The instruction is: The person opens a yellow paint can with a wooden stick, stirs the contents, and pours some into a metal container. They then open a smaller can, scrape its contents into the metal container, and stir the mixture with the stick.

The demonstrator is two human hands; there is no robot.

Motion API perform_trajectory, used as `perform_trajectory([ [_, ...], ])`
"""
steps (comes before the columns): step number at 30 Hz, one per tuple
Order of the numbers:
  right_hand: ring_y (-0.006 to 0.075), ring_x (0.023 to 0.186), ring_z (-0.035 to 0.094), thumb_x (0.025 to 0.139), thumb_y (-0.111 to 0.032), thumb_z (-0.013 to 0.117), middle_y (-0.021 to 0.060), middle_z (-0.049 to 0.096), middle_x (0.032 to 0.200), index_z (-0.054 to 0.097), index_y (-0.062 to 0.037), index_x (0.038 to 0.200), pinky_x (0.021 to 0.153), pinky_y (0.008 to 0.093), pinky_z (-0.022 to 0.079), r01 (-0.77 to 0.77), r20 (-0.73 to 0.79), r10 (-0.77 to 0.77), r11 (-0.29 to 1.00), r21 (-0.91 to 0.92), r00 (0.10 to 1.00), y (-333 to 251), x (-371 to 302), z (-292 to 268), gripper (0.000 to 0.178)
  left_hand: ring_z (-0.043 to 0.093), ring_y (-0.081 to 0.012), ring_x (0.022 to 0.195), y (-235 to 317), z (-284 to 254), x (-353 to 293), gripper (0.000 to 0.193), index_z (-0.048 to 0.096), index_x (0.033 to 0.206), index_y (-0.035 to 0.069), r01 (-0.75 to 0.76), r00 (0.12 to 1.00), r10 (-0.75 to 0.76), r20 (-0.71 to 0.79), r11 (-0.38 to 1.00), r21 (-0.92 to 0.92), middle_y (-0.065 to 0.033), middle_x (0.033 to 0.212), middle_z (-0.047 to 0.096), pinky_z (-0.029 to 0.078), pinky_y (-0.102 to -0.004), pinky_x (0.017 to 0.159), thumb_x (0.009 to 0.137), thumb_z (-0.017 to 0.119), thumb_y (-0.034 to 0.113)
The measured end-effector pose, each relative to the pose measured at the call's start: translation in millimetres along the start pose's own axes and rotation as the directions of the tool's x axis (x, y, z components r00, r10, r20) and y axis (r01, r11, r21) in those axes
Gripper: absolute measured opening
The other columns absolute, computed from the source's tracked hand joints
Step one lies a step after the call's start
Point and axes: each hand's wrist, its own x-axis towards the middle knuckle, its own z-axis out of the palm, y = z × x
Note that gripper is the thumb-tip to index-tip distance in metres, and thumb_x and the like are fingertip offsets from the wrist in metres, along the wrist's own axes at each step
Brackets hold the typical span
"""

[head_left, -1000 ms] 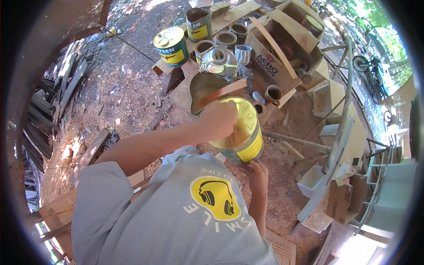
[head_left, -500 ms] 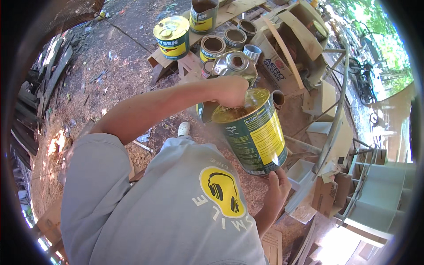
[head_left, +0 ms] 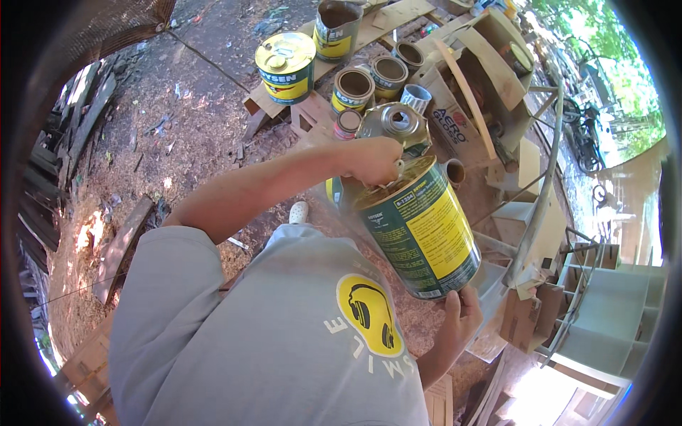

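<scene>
Big can (head_left: 430, 234): tilted between both hands, top end leaning to the left one!
Left hand (head_left: 375, 160): clamped on its top, exact hold hidden.
Right hand (head_left: 457, 321): thumb and fingers gripping its bottom edge.

Reader: What shines in this outdoor workspace?
Editor: Metal: the large tilted can (head_left: 420, 231) bears a smooth, glossy printed wall, and the round-mouthed can (head_left: 376, 128) beyond it gleams like bare tin.
Reader: And the lidded can (head_left: 285, 65)?
Editor: Its metal top glints, smooth and bright.
Reader: What looks matt?
Editor: The grey shirt (head_left: 249, 326), soft cloth with a flat print (head_left: 376, 326); the carton (head_left: 444, 138), dull cardboard; and the thin strip (head_left: 467, 97) against it, plain, unpolished wood.
Reader: Underfoot?
Editor: Rough, dry-looking ground (head_left: 192, 135), strewn with what look like wood shavings.
</scene>
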Motion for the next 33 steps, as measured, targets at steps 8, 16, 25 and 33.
perform_trajectory([
  [8,0.0109,0.078,0.060,0.093,0.003,0.065,0.0078,0.062,0.103,0.068,0.0125,0.124,0.067,0.0252,0.051,0.032,0.024,-0.032,0.999,0.002,0.999,4,4,-5,0.032,0.071,-0.0264,0.074,-6,5,-1,0.028,0.066,0.096,-0.007,0.032,0.999,-0.032,0.001,0.999,-0.041,-0.0180,0.086,0.072,0.056,-0.0403,0.065,0.088,0.064,0.019],
  [16,0.0116,0.075,0.060,0.094,0.002,0.065,0.0081,0.063,0.102,0.068,0.0121,0.125,0.067,0.0254,0.051,0.012,0.017,-0.012,1.000,-0.001,1.000,15,9,-10,0.032,0.070,-0.0241,0.068,12,-2,-5,0.025,0.064,0.095,-0.007,0.100,0.993,-0.096,0.062,0.994,-0.052,-0.0162,0.081,0.070,0.056,-0.0377,0.060,0.088,0.063,0.016],
  [25,0.0102,0.073,0.058,0.096,-0.002,0.067,0.0066,0.062,0.098,0.070,0.0107,0.120,0.065,0.0256,0.050,0.061,0.010,-0.061,0.998,0.009,0.998,23,14,-12,0.027,0.070,-0.0239,0.065,10,1,-3,0.024,0.064,0.096,-0.008,0.106,0.994,-0.105,0.042,0.994,-0.033,-0.0171,0.081,0.070,0.056,-0.0377,0.058,0.089,0.063,0.015],
  [33,0.0130,0.075,0.061,0.103,-0.018,0.064,0.0071,0.065,0.098,0.072,0.0084,0.107,0.065,0.0286,0.053,-0.091,-0.087,0.089,0.996,-0.019,0.992,110,32,-16,0.028,0.075,-0.0405,0.082,44,42,-11,0.021,0.074,0.084,-0.007,-0.030,0.982,0.089,-0.165,0.944,0.328,-0.0271,0.088,0.075,0.059,-0.0460,0.069,0.080,0.067,0.012],
])
